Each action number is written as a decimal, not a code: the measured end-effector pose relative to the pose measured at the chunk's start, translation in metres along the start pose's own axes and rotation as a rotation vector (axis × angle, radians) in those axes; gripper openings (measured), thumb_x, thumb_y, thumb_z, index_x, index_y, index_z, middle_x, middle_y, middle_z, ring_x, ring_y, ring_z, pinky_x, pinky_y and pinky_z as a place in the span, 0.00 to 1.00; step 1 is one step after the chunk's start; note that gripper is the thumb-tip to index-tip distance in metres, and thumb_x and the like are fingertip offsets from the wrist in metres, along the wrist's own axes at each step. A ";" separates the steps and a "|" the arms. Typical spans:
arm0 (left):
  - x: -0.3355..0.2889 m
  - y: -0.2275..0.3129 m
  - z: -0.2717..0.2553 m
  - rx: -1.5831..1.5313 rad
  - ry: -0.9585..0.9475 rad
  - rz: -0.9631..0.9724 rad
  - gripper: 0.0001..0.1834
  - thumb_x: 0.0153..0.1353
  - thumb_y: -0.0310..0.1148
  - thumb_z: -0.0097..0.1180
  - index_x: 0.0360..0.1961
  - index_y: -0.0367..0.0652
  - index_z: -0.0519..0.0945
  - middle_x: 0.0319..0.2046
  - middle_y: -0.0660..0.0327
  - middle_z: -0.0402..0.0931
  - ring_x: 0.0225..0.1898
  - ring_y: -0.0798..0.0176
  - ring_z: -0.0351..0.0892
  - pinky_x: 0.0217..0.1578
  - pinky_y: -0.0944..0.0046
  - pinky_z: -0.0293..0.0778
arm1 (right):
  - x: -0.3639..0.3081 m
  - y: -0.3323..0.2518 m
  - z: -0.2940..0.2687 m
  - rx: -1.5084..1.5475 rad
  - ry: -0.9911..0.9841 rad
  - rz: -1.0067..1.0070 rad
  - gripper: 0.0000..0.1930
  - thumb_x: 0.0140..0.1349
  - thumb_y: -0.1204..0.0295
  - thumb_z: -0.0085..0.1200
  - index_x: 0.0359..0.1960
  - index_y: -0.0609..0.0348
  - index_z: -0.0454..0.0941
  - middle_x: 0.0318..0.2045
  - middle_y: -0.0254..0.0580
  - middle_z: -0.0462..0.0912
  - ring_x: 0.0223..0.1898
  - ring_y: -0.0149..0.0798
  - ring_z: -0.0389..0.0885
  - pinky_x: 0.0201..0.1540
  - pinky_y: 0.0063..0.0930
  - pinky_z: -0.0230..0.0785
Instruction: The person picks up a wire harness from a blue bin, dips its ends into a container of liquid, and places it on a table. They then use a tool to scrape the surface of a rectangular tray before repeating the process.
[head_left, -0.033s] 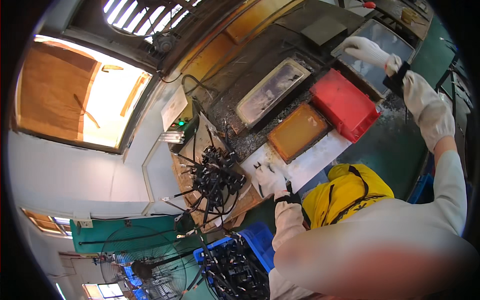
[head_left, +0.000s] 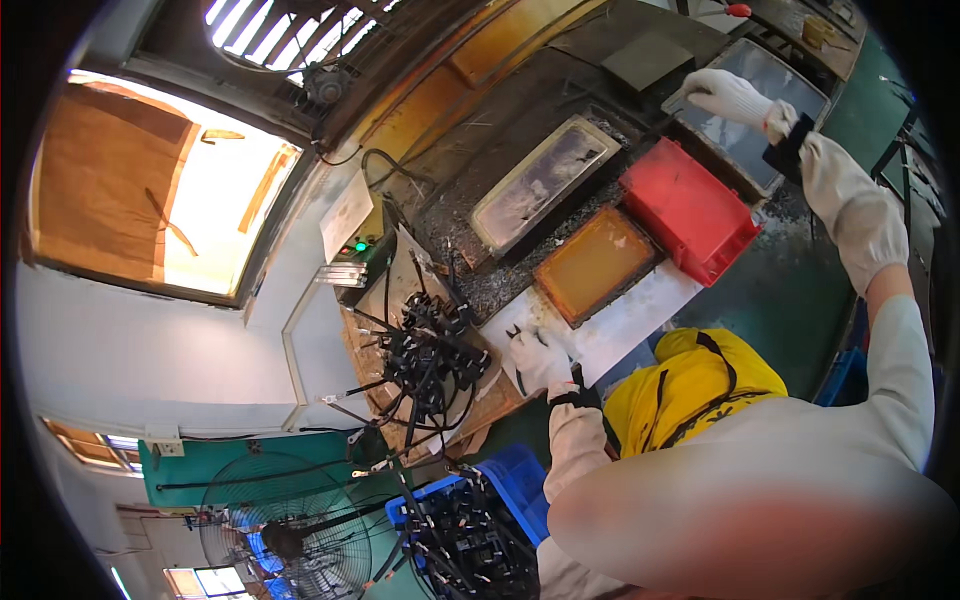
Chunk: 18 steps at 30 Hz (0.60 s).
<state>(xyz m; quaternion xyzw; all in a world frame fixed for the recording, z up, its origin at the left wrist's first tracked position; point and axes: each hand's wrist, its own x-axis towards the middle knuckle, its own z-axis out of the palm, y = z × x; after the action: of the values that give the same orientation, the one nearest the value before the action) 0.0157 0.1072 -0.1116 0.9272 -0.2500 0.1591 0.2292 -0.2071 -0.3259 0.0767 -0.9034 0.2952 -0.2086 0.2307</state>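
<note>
My left hand (head_left: 541, 361), in a white glove, is closed over the near end of a white sheet (head_left: 640, 318) on the bench. A small black part (head_left: 514, 332) with a forked end sticks out past its fingers. To its left lies a pile of black cables (head_left: 425, 355) with metal ends. My right hand (head_left: 728, 96), also gloved, is stretched out to the far right above a grey, silvery-topped rectangular pan (head_left: 790, 90). Its fingers are curled together, and anything in them is too small or hidden to make out.
An amber-filled tray (head_left: 595, 265) and a red plastic bin (head_left: 690, 210) stand between my hands. Behind them sits a long pan with a dull metallic surface (head_left: 545, 185). A blue crate (head_left: 515, 480) of black cables stands low at left, near a caged fan (head_left: 285, 535).
My right hand and forearm have shifted very slightly to the left above the grey pan. The left hand stays where it was.
</note>
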 end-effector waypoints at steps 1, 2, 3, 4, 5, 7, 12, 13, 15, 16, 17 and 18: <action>0.001 0.002 -0.001 -0.004 -0.005 -0.011 0.10 0.53 0.36 0.52 0.33 0.42 0.77 0.35 0.49 0.72 0.39 0.47 0.71 0.40 0.51 0.67 | 0.010 0.007 0.004 -0.135 -0.022 -0.021 0.11 0.55 0.67 0.49 0.36 0.57 0.77 0.30 0.43 0.77 0.36 0.43 0.77 0.38 0.33 0.69; 0.002 0.002 -0.003 0.007 0.005 0.005 0.10 0.54 0.35 0.52 0.33 0.42 0.77 0.36 0.49 0.72 0.40 0.47 0.71 0.41 0.51 0.67 | 0.021 0.012 0.010 -0.266 -0.047 -0.050 0.09 0.53 0.69 0.49 0.34 0.58 0.77 0.32 0.46 0.76 0.39 0.47 0.75 0.42 0.36 0.68; 0.002 0.002 -0.001 0.003 0.004 -0.002 0.10 0.54 0.35 0.52 0.33 0.42 0.77 0.36 0.49 0.72 0.40 0.47 0.71 0.41 0.51 0.67 | 0.032 0.020 0.015 -0.271 -0.050 -0.054 0.09 0.53 0.69 0.49 0.34 0.58 0.77 0.32 0.46 0.76 0.39 0.47 0.75 0.42 0.36 0.68; 0.002 0.002 0.000 -0.010 0.010 0.003 0.10 0.54 0.35 0.52 0.33 0.42 0.77 0.36 0.49 0.72 0.40 0.47 0.71 0.41 0.51 0.67 | 0.038 0.030 0.020 -0.337 -0.098 -0.061 0.09 0.51 0.70 0.49 0.32 0.58 0.76 0.32 0.47 0.75 0.39 0.49 0.75 0.42 0.39 0.67; 0.002 0.002 0.002 -0.021 0.018 0.006 0.10 0.54 0.35 0.52 0.34 0.41 0.76 0.36 0.49 0.72 0.40 0.46 0.71 0.41 0.51 0.67 | 0.045 0.041 0.028 -0.400 -0.146 -0.071 0.08 0.50 0.71 0.49 0.31 0.58 0.76 0.31 0.48 0.75 0.39 0.52 0.74 0.43 0.41 0.67; 0.002 0.001 0.003 -0.016 0.030 0.000 0.10 0.54 0.35 0.52 0.33 0.41 0.76 0.36 0.49 0.72 0.40 0.46 0.71 0.41 0.51 0.67 | 0.053 0.056 0.044 -0.415 -0.068 -0.156 0.07 0.47 0.72 0.49 0.28 0.59 0.78 0.27 0.48 0.78 0.36 0.51 0.77 0.38 0.41 0.69; 0.002 0.004 -0.003 0.014 0.038 -0.019 0.09 0.53 0.35 0.53 0.32 0.42 0.76 0.36 0.49 0.72 0.39 0.47 0.71 0.40 0.51 0.68 | 0.060 0.076 0.071 -0.505 -0.088 -0.141 0.10 0.48 0.75 0.48 0.33 0.60 0.75 0.32 0.52 0.77 0.40 0.53 0.76 0.40 0.42 0.69; 0.003 0.006 -0.004 0.010 0.023 -0.035 0.08 0.53 0.35 0.53 0.32 0.42 0.76 0.35 0.50 0.72 0.38 0.47 0.71 0.40 0.51 0.68 | 0.059 0.076 0.078 -0.458 -0.025 -0.174 0.12 0.48 0.75 0.48 0.37 0.60 0.74 0.34 0.53 0.77 0.41 0.53 0.76 0.41 0.42 0.68; 0.004 0.008 -0.006 0.011 0.015 -0.066 0.08 0.53 0.34 0.53 0.31 0.43 0.76 0.35 0.50 0.72 0.38 0.47 0.71 0.39 0.51 0.68 | 0.058 0.061 0.076 -0.446 -0.211 -0.037 0.16 0.48 0.77 0.49 0.42 0.61 0.70 0.37 0.54 0.77 0.43 0.56 0.74 0.45 0.43 0.67; 0.004 0.009 -0.007 0.008 0.017 -0.065 0.07 0.53 0.34 0.53 0.31 0.43 0.76 0.35 0.50 0.72 0.38 0.47 0.71 0.39 0.52 0.68 | 0.062 0.059 0.077 -0.434 -0.219 -0.017 0.16 0.48 0.76 0.49 0.41 0.61 0.70 0.37 0.55 0.77 0.43 0.56 0.74 0.45 0.43 0.67; 0.004 0.010 -0.006 0.002 0.016 -0.056 0.07 0.53 0.34 0.53 0.31 0.43 0.76 0.34 0.51 0.72 0.37 0.47 0.71 0.38 0.52 0.69 | 0.062 0.063 0.076 -0.423 -0.226 0.011 0.16 0.47 0.76 0.50 0.41 0.61 0.71 0.37 0.55 0.77 0.43 0.56 0.74 0.45 0.43 0.67; 0.004 0.011 -0.005 0.010 -0.001 -0.076 0.07 0.53 0.34 0.53 0.30 0.42 0.76 0.34 0.51 0.72 0.37 0.47 0.71 0.38 0.52 0.69 | 0.066 0.066 0.076 -0.357 -0.198 0.042 0.14 0.48 0.74 0.50 0.39 0.62 0.71 0.38 0.57 0.76 0.43 0.57 0.74 0.45 0.42 0.67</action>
<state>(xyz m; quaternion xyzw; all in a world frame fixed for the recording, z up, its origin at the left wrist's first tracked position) 0.0120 0.1000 -0.1016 0.9372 -0.2139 0.1510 0.2305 -0.1486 -0.3926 -0.0044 -0.9397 0.3220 -0.0583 0.0990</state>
